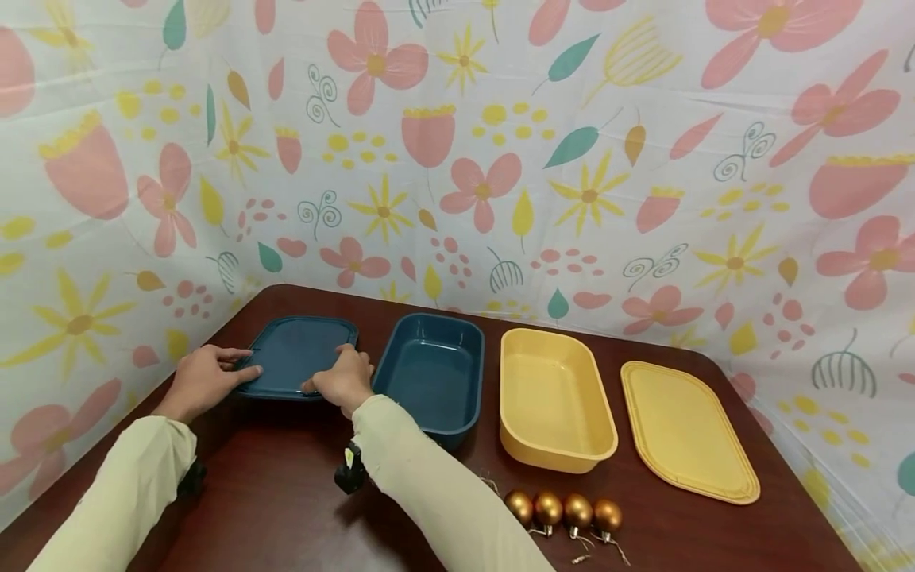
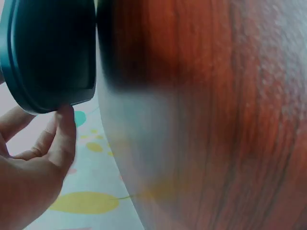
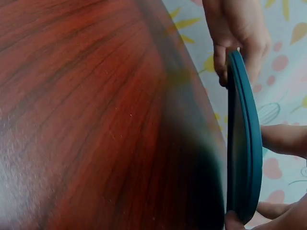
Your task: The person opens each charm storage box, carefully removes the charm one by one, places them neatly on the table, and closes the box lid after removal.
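Both hands hold a dark blue lid (image 1: 296,357) by its two sides, at the left of the table. My left hand (image 1: 203,380) grips the left edge, thumb on top; in the left wrist view its fingertips (image 2: 65,115) touch the lid's underside. At the right edge, my right hand (image 1: 345,380) pinches the lid, and the right wrist view shows the lid (image 3: 247,139) edge-on with fingers on both faces. The lid looks raised a little off the table. Just right of the right hand stands an open dark blue container (image 1: 436,373).
A yellow container (image 1: 550,397) stands right of the blue one, with a yellow lid (image 1: 689,429) lying flat beyond it. Several golden ball ornaments (image 1: 577,510) with strings lie in front. A floral cloth (image 1: 443,159) hangs behind the brown table (image 1: 272,492).
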`<state>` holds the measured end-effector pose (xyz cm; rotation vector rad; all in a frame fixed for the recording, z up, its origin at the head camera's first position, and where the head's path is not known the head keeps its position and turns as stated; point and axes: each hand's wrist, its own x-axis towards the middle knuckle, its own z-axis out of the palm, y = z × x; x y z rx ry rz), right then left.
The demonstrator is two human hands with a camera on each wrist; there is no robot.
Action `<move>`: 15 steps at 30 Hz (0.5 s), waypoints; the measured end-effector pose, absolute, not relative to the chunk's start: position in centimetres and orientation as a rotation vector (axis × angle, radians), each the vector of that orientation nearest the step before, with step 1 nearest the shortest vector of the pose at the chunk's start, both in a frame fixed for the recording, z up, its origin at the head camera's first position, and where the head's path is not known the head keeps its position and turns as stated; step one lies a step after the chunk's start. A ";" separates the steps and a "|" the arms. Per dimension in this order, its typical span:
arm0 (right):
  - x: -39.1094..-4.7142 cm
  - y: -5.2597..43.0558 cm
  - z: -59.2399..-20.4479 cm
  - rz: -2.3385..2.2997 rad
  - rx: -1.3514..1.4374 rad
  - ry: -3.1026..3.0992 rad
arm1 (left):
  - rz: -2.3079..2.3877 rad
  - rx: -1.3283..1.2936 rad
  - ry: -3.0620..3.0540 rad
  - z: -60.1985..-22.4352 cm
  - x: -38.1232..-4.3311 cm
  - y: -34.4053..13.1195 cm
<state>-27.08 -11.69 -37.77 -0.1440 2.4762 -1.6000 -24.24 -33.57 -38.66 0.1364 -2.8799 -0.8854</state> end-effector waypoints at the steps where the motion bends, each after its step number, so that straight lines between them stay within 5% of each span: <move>1: -27.2 -11.6 -37.7 -1.588 -0.147 2.478 | -0.892 0.143 -2.872 -38.5 -24.2 -33.5; 15: -27.9 -9.4 -35.5 -1.625 -0.295 2.394 | -0.973 0.114 -2.654 -36.6 -22.3 -32.3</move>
